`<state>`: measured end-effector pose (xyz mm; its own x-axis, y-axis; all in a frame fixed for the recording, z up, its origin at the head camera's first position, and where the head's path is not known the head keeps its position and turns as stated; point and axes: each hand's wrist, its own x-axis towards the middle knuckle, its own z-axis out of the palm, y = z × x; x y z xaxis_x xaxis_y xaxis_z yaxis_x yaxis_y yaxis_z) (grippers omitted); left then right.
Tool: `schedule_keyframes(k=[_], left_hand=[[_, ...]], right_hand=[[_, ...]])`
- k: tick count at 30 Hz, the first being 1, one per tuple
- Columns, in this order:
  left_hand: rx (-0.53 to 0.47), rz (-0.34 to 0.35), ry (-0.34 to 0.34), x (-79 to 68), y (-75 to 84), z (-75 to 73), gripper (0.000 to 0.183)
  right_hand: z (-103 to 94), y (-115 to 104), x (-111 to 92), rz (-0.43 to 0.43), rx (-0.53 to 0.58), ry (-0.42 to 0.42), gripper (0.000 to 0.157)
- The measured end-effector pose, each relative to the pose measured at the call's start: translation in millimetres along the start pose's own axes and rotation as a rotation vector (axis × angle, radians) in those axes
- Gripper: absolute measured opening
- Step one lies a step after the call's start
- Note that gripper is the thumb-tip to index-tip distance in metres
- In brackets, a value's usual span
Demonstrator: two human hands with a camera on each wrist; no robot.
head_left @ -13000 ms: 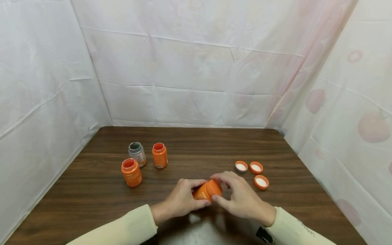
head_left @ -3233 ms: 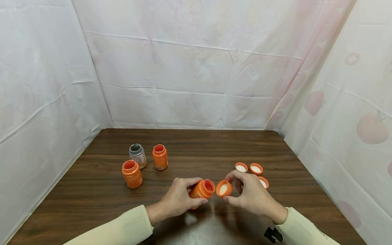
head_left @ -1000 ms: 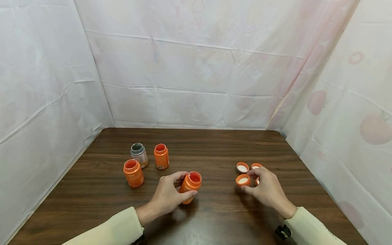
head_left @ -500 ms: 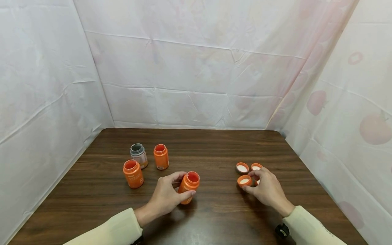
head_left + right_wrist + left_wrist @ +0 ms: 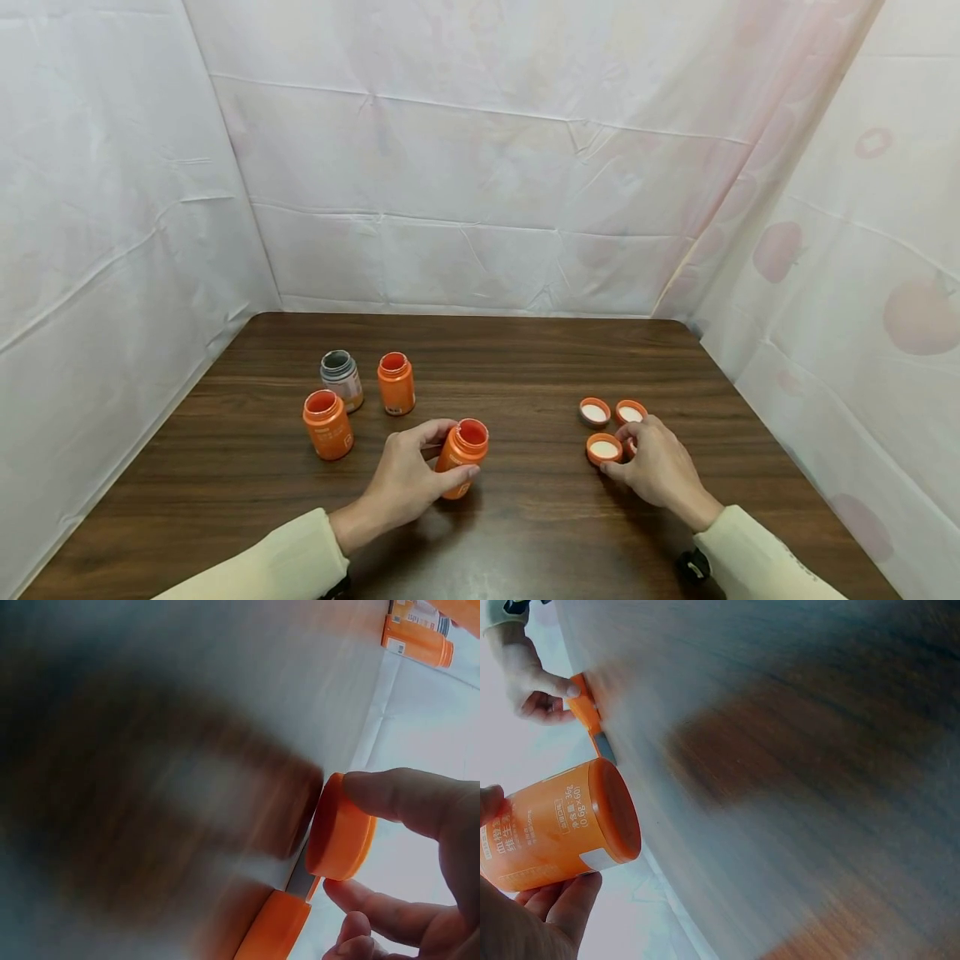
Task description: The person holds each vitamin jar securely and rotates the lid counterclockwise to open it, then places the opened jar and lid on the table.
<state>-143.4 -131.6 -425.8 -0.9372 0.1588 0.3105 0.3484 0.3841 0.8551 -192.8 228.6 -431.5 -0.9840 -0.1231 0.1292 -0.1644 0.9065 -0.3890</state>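
My left hand (image 5: 408, 471) grips an uncapped orange bottle (image 5: 459, 462) round its side, mouth up and slightly tilted. In the left wrist view the printed label and base of this bottle (image 5: 562, 825) show, with the base off the table. My right hand (image 5: 660, 467) pinches an orange cap (image 5: 603, 449) by its rim, white liner up. In the right wrist view the held cap (image 5: 341, 829) sits between thumb and fingertips, very close to the tabletop; contact is hard to tell. Another orange cap (image 5: 632, 447) is mostly hidden behind the right fingers.
A grey-edged cap (image 5: 595, 412) and an orange cap (image 5: 632, 412) lie liner up just behind. On the left stand three uncapped bottles: a grey one (image 5: 342, 383), an orange one (image 5: 396, 386) and a nearer orange one (image 5: 327, 427). White curtains (image 5: 465, 167) surround the wooden table (image 5: 495, 350).
The cap has come off the bottle and gone right with my right hand to the other caps, tilting flatter over the last second. My left hand has drawn the bottle slightly left.
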Motion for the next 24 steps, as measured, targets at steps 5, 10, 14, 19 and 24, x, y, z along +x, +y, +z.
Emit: schedule_keyframes(k=[5, 10, 14, 19, 24], left_hand=[[-0.001, 0.014, 0.006, -0.6, -1.2, 0.2, 0.050], [-0.002, 0.013, 0.018, -0.8, -3.3, -0.3, 0.049], [0.000, -0.002, 0.035, -1.0, -4.3, -1.3, 0.049], [0.002, -0.026, 0.065, -1.5, -5.2, -3.2, 0.050], [0.010, -0.033, 0.092, -0.1, -5.4, -4.7, 0.051]], right_hand=[[0.5, 0.5, 0.0, -0.012, -0.029, -0.007, 0.039], [0.6, 1.6, -1.0, -0.016, -0.054, -0.008, 0.040], [0.2, 2.1, -2.8, -0.023, -0.059, 0.000, 0.041], [-1.5, -1.1, -5.0, -0.049, -0.045, 0.040, 0.036], [-1.8, -5.5, -7.7, -0.115, -0.014, 0.115, 0.046]])
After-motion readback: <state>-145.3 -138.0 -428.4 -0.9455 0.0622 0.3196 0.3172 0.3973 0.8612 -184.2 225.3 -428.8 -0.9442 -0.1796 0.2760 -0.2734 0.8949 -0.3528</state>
